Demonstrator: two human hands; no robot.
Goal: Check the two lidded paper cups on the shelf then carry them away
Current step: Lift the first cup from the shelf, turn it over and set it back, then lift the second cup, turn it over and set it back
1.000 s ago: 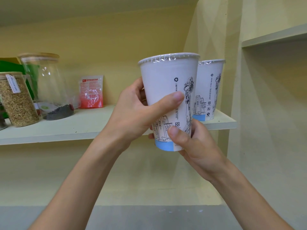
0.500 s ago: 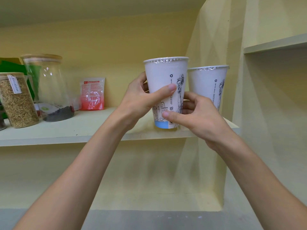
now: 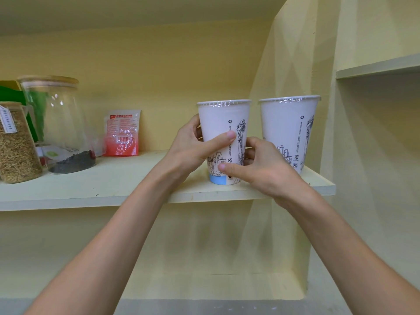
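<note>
Hands, left (image 3: 191, 147) and right (image 3: 256, 167), grip cup 1 (image 3: 221, 123), now lowered onto the shelf (image 3: 127, 176) (beside cup 2 (image 3: 287, 123)).

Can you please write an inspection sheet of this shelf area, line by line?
Surface: pale wooden shelf, a few dark specks.
Job's things: left cup upright at the shelf's front edge; right cup upright beside it, apart; both sealed.
Clutter: grain jar, glass jar with dark contents, red pouch.
Grippers: left hand and right hand both hold the left cup.
Cables: nothing seen.
Surroundings: yellow walls, upper shelf at right.
</note>
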